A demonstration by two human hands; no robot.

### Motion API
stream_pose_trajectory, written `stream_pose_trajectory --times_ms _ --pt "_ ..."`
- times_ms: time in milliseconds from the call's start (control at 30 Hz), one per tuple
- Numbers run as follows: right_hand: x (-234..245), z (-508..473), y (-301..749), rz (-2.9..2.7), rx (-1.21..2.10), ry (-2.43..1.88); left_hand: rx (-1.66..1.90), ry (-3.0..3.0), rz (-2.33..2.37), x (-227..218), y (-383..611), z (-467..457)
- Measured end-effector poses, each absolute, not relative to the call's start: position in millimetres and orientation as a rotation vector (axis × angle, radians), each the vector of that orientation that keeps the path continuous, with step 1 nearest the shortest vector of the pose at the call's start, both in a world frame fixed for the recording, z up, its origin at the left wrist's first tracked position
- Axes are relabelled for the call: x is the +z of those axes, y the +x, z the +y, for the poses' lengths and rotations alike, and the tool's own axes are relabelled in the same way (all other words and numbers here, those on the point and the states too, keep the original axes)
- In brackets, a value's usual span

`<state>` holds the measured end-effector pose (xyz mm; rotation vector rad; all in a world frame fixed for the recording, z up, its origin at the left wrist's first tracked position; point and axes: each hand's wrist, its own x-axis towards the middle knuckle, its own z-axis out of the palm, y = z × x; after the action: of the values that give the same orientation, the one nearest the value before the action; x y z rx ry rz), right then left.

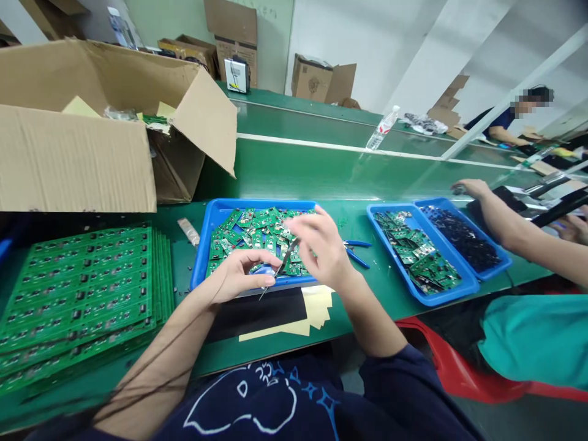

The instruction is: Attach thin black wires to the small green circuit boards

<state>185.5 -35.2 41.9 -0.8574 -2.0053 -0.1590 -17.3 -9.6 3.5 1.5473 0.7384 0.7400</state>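
Observation:
My left hand (241, 275) rests on the near rim of a blue tray (204, 245) full of small green circuit boards (257, 236), its fingers closed on a small blue thing I cannot make out. My right hand (321, 245) hovers over the same tray, fingers pinched round thin metal tweezers (281, 266) that slant down toward the left hand. The tweezer tips reach just past the tray's rim.
A stack of large green panel boards (82, 288) lies at left, an open cardboard box (82, 122) behind it. Blue-handled cutters (356, 251) lie right of the tray. Two more blue trays (422, 257) (463, 236) sit at right, where a co-worker's arm (505, 229) reaches. Yellow sheets (316, 306) lie at the table's edge.

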Motion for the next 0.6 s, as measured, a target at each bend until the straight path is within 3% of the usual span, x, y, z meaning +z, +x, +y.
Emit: stream_pose_trajectory --times_ms 200,333,600 --pt "36.2 -47.7 193.8 -1.668 0.220 -0.963 1.255 2.062 1.047 -1.1 -20.5 -2.6" --pt "17.4 -48.7 179.8 -1.805 0.513 -1.035 1.287 2.417 0.948 -3.6 -17.2 -3.7" --pt "3.8 -42.7 165.6 -1.697 0.401 -0.992 1.226 2.511 0.955 -13.0 -12.0 -5.9"
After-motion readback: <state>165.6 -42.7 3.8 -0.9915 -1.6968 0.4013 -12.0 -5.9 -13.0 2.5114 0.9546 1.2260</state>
